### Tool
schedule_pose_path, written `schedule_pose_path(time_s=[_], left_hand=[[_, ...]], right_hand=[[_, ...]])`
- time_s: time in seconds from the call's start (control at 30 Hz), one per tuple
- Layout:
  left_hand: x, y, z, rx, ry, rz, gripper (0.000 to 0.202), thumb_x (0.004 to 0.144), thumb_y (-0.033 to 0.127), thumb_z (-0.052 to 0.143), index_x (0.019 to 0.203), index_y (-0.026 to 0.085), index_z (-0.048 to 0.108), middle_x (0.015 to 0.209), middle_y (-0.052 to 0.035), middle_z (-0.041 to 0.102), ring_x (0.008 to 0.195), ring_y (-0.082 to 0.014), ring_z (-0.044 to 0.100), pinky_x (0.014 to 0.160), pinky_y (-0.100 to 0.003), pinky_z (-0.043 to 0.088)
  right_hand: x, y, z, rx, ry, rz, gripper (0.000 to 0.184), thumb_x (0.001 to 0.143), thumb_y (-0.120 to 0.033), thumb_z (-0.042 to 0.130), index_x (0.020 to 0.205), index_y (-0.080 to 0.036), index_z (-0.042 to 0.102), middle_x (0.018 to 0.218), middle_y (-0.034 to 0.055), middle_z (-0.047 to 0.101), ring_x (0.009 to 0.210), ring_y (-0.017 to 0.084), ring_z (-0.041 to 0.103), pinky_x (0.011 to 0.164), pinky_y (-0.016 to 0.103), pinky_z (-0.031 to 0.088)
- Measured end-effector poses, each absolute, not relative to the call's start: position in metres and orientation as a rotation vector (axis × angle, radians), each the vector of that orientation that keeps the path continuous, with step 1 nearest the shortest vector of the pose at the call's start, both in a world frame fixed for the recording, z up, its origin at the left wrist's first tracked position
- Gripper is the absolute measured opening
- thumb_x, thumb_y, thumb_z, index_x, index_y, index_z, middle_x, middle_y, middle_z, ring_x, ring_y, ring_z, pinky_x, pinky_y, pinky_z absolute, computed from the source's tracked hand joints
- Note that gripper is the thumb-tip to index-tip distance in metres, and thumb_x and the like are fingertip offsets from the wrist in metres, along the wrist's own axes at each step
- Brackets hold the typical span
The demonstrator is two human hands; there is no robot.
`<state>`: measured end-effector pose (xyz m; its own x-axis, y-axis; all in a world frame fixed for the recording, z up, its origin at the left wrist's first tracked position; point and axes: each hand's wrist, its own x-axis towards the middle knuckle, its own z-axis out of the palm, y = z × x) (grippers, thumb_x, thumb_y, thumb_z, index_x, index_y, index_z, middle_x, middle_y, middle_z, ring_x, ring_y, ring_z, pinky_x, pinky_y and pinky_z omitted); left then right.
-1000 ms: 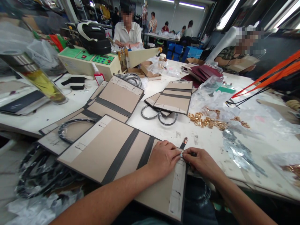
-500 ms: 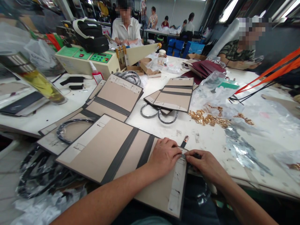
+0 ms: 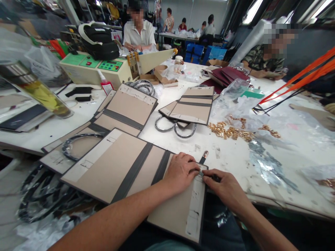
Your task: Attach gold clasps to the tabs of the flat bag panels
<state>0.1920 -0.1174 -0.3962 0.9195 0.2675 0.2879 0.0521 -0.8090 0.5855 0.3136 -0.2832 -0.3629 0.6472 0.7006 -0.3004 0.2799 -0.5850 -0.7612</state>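
A flat brown board panel with dark grey strips [image 3: 123, 167] lies across the table's near edge in front of me. My left hand [image 3: 181, 171] rests on its right end, fingers curled and pinched at the pale tape strip [image 3: 195, 205] along that edge. My right hand [image 3: 225, 188] meets it from the right, fingers pinched at the same spot on the panel's edge. A small dark strap end with a copper tip [image 3: 203, 157] sticks out just above my fingers. What sits between the fingertips is too small to name.
More folded board panels [image 3: 128, 108] [image 3: 195, 106] and black ring handles [image 3: 175, 127] lie further back. A heap of gold metal fittings [image 3: 230, 131] and crumpled plastic bags [image 3: 272, 167] lie to the right. A cream machine [image 3: 104, 69] stands at the back left. Other people sit at the far side.
Both hands stay pinched at the panel's right edge with only slight finger shifts. The view has drifted a little; the panel sits slightly lower and to the left.
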Motion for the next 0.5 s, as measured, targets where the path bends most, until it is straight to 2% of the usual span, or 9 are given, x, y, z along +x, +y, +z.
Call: schedule_pose_path(time_s=[0.07,0.2,0.27,0.5], left_hand=[[0.192,-0.117,-0.397,2.477,0.227,0.499,0.006,0.096,0.027,0.076,0.101,0.027,0.079,0.110,-0.0009,0.074,0.111,-0.0246,0.059,0.094,-0.043,0.044],[0.192,-0.118,-0.398,2.479,0.244,0.494,0.007,0.095,0.027,0.077,0.102,0.026,0.078,0.109,-0.0012,0.074,0.110,-0.0246,0.059,0.095,-0.043,0.044],[0.192,-0.119,-0.399,2.479,0.262,0.494,0.007,0.096,0.028,0.077,0.102,0.027,0.078,0.110,-0.0013,0.073,0.111,-0.0246,0.058,0.095,-0.043,0.044],[0.193,-0.122,-0.399,2.487,0.285,0.512,0.010,0.096,0.033,0.076,0.104,0.027,0.079,0.113,-0.0010,0.073,0.111,-0.0250,0.058,0.093,-0.043,0.044]], right_hand=[[0.314,-0.282,-0.363,-2.173,-0.748,0.779,0.043,0.079,-0.049,0.067,0.103,-0.019,0.085,0.099,0.0078,0.082,0.092,0.029,0.073,0.085,0.036,0.053],[0.320,-0.279,-0.362,-2.213,-0.705,0.862,0.045,0.079,-0.053,0.066,0.103,-0.018,0.083,0.070,0.0036,0.074,0.068,0.023,0.066,0.063,0.032,0.047],[0.322,-0.277,-0.362,-2.233,-0.718,0.870,0.042,0.080,-0.052,0.065,0.099,-0.019,0.083,0.061,0.0010,0.068,0.060,0.020,0.061,0.057,0.030,0.042],[0.328,-0.272,-0.365,-2.256,-0.734,0.903,0.033,0.086,-0.050,0.060,0.090,-0.020,0.075,0.053,-0.0021,0.060,0.052,0.017,0.056,0.052,0.028,0.039]])
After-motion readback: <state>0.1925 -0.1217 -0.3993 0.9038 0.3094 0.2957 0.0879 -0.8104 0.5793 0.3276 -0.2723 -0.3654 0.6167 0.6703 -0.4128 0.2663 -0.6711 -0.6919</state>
